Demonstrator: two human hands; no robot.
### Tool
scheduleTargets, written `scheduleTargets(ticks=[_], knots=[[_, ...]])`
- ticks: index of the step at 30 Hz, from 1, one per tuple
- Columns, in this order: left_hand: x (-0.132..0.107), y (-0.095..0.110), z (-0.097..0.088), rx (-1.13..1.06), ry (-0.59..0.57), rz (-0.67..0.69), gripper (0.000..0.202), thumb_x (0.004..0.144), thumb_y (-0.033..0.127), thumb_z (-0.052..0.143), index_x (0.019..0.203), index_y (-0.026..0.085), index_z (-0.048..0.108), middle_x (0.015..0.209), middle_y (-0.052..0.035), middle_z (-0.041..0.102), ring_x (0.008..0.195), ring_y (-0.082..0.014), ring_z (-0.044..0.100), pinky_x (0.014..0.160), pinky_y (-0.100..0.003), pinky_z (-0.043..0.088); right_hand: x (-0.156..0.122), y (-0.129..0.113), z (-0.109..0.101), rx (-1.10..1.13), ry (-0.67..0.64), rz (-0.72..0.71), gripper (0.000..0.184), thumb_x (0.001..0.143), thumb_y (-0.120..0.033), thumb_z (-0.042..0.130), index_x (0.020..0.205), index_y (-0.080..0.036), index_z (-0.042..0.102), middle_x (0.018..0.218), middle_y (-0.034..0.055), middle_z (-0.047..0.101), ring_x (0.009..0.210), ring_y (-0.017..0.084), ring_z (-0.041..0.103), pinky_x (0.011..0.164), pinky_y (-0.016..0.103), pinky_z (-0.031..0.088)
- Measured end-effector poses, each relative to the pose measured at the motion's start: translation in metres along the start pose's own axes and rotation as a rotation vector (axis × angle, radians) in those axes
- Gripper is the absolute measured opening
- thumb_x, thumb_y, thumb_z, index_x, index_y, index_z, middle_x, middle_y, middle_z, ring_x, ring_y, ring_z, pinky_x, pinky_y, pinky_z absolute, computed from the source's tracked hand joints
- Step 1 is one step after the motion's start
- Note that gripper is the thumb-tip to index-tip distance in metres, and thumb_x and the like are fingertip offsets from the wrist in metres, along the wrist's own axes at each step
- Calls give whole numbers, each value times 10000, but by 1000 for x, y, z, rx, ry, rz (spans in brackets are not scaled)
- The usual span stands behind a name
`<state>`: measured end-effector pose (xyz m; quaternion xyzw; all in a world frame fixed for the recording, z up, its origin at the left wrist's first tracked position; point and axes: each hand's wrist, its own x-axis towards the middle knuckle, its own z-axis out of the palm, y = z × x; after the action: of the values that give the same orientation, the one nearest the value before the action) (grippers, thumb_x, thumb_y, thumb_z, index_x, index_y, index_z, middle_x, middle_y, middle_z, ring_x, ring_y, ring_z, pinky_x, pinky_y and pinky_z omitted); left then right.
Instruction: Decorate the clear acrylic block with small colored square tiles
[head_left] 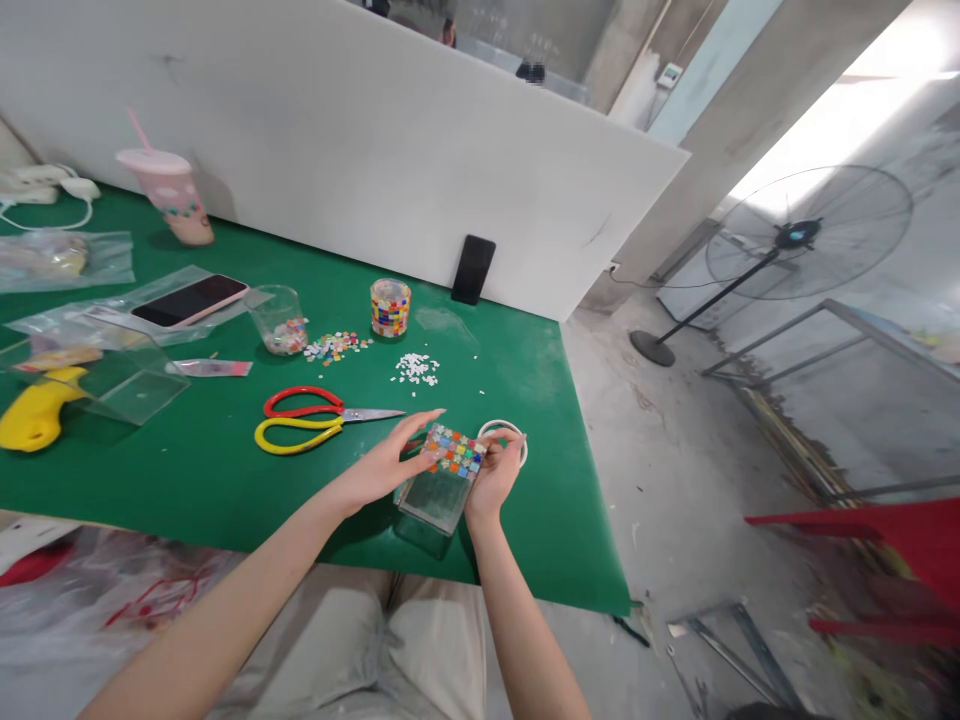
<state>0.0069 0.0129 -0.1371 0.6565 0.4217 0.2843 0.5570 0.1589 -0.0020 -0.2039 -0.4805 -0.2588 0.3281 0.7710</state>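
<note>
A clear glass block (439, 495), its upper part covered with small coloured mosaic tiles, is held above the green table (187, 480) near its front edge. My left hand (386, 460) grips its left side, fingers stretched over the tiles. On the block's right side my right hand (496, 472) is closed, fingers curled at the tiled end. A roll of white tape (504, 432) lies just behind my right hand.
Red and yellow scissors (311, 420) lie left of my hands. Behind them are loose coloured tiles (336, 346), white chips (417, 368), a mosaic-covered cup (390, 307), a clear cup (279, 320), two phones (189, 300) (472, 268), and a pink drink (171, 195). A fan (802, 235) stands right.
</note>
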Motion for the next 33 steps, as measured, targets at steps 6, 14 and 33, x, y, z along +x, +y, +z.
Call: scheduleTargets(ticks=[6, 14, 33], knots=[[4, 7, -1, -52, -69, -14, 592, 858, 412, 584, 1411, 239, 462, 1469, -75, 529, 1266, -252, 572, 1016, -377, 508, 2, -2, 4, 25, 9, 31, 298, 957, -371, 582, 1158, -152, 608, 1064, 63, 666, 840, 167, 668, 717, 342, 582], [7, 13, -6, 4, -58, -38, 568, 773, 403, 686, 1278, 186, 545, 1338, -107, 624, 1201, -280, 607, 1026, -421, 490, 4, -6, 6, 46, -17, 64, 290, 961, -382, 574, 1128, -148, 613, 1011, 51, 668, 783, 149, 659, 675, 316, 574], [-9, 4, -9, -126, -80, -13, 625, 933, 582, 451, 1468, 261, 408, 1557, -45, 421, 1407, -252, 428, 1145, -384, 393, 10, -11, 8, 5, -76, 140, 285, 961, -381, 575, 1119, -148, 616, 995, 46, 669, 767, 144, 658, 661, 308, 573]])
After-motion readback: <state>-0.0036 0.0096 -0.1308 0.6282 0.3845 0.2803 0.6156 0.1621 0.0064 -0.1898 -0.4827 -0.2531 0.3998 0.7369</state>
